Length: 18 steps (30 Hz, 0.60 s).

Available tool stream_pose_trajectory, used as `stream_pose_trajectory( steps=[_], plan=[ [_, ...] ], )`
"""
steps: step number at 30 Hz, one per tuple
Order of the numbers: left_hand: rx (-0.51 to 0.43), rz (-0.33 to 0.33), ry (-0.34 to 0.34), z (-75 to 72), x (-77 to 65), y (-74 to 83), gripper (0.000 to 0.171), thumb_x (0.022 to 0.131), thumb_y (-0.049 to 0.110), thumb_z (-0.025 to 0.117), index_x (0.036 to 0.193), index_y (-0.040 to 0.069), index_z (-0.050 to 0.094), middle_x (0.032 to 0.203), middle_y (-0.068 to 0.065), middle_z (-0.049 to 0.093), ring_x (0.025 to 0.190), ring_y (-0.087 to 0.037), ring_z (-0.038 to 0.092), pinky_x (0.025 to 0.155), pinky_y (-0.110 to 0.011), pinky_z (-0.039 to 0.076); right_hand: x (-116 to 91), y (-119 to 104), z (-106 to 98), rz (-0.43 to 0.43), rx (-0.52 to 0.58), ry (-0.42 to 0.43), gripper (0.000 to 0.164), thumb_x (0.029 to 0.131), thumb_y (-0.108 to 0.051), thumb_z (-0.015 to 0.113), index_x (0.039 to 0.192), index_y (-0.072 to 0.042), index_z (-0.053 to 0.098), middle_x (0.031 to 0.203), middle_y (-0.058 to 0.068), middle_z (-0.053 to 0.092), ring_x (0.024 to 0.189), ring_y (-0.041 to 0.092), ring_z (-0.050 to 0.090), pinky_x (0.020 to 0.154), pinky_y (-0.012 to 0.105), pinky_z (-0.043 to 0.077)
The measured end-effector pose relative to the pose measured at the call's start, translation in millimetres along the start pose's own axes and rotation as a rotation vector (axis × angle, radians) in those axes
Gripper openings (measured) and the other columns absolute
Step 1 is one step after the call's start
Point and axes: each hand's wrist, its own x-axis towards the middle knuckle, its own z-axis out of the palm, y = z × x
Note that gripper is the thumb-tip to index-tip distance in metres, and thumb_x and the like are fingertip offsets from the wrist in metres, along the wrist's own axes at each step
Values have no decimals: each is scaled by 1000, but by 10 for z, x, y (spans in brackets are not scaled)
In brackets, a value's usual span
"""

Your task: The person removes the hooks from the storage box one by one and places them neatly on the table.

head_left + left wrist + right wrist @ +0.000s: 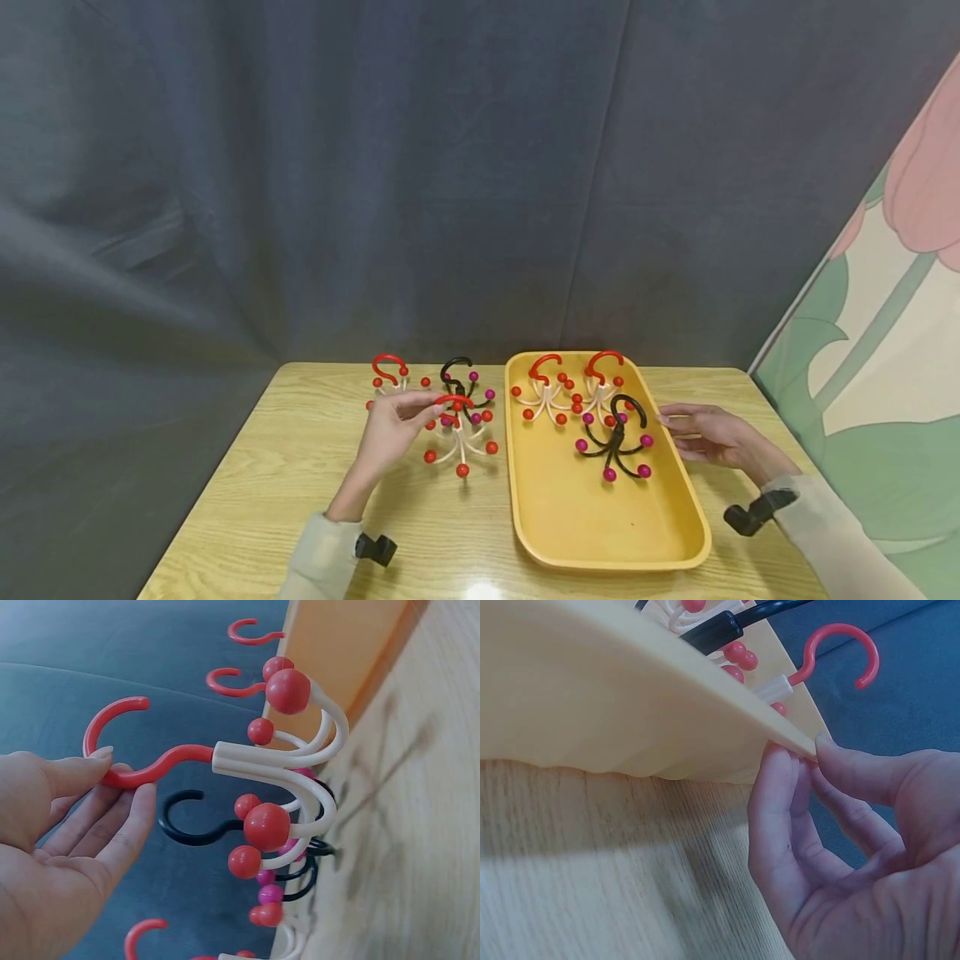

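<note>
My left hand (392, 425) pinches the red hook of a white multi-arm hanger (251, 756) with red ball tips. In the left wrist view its curved arms splay out over the wooden table. On the right, my right hand (708, 435) grips the rim of a yellow tray (577, 525), thumb on one side and fingers on the other. Inside the tray are two white hangers with red hooks, a left one (546, 392) and a right one (602, 387), and a black hanger (617, 437) with magenta balls in front of them.
Behind the held hanger stand another black hanger (455, 371) and a white one with a red hook (387, 360), partly hidden by my left hand. A dark curtain (420, 208) hangs behind the wooden table (277, 467). A flower-patterned panel (900, 367) rises at the right.
</note>
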Motion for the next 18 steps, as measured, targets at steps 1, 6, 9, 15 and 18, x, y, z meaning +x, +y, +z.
stream_pose_trajectory(
  steps=[1,6,9,15,18],
  plan=[
    [6,0,1,9,-2,-18,18,93,10,80,111,12,83,114,-10,81,96,-16,78,82,-31,65,-1,1,2,-1,0,1,14,103,-21,69,117,-20,74,95,-1,80,84,13,77,79,33,66],
    [4,-7,-9,44,-1,-90,18,92,12,81,110,10,83,112,-13,81,96,-19,79,81,-20,61,-1,5,6,-1,-17,14,20,103,-22,69,123,-16,72,94,-1,79,82,12,76,78,32,66],
    [-11,-19,-13,57,5,-118,18,92,11,81,110,9,83,107,-15,82,95,-21,80,80,-18,61,-5,1,13,4,-22,27,25,103,-24,70,126,-14,71,94,-1,79,81,12,76,77,32,66],
    [-8,-27,-9,81,28,-167,18,92,11,81,110,9,83,109,-14,81,100,-24,79,82,-18,61,1,11,-1,5,-18,17,23,103,-24,69,124,-16,71,94,-2,79,82,12,75,78,32,66],
    [-5,-38,-9,79,34,-194,18,92,13,81,110,11,83,110,-13,81,101,-23,79,84,-20,62,1,10,-1,5,-21,22,24,103,-24,69,125,-15,71,94,-2,79,82,12,75,78,32,66]
  ],
)
